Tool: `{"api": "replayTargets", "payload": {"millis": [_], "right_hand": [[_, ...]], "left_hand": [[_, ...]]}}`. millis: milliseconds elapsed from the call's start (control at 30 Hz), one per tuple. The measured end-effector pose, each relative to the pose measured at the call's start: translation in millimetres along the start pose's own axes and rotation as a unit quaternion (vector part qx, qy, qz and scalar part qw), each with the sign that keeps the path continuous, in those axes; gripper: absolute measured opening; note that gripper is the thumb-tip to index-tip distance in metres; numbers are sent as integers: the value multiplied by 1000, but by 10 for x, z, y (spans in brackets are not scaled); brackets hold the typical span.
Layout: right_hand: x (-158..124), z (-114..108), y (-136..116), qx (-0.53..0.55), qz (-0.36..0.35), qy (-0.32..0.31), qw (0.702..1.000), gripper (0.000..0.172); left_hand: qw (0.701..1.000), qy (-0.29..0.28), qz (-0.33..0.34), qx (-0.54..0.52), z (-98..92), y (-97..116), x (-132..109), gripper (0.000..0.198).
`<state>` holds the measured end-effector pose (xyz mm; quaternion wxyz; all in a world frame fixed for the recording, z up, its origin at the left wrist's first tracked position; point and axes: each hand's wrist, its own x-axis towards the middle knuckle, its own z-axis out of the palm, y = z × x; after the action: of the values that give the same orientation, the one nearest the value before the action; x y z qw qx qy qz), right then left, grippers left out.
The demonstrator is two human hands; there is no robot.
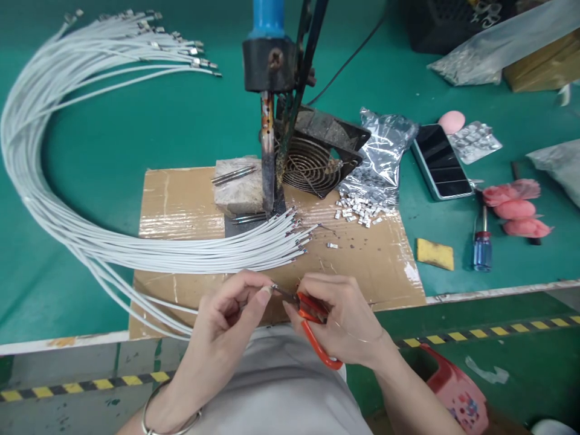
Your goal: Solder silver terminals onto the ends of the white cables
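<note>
My right hand (342, 317) is closed around red-handled scissors (312, 323), their blades pointing left toward my left fingertips. My left hand (231, 311) pinches the end of a white cable (172, 305) right at the scissor tips. Both hands hover over the near edge of a cardboard sheet (181, 199). A large bundle of white cables (113, 244) curves across the green table, its stripped ends (296, 232) lying on the cardboard just beyond my hands.
A soldering iron on a stand (268, 115) rises at the centre beside a black fan (317, 160). Small metal connectors (360, 208) spill from a foil bag (383, 154). Right of these lie a phone (441, 160), screwdriver (483, 241), yellow sponge (435, 254) and pink items (516, 208).
</note>
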<state>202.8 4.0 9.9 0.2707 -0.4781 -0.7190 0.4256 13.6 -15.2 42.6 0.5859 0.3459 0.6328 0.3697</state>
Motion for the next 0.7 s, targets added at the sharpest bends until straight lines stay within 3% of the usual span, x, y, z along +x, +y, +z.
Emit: {"api": "replayTargets", "payload": {"millis": [500,600,700], "right_hand": [[8,49,68,-24,-58,57,996,44],[-26,30,100,-33,-51,90,994,47],[-111,-156,200,-60,-17,151,987,48]], "left_hand": [[1000,-9,-9,-4,-24,-41,-3,14],[1000,-17,-1,20,-38,-53,-4,18],[999,-20,10,28,-53,-63,9,19]]}}
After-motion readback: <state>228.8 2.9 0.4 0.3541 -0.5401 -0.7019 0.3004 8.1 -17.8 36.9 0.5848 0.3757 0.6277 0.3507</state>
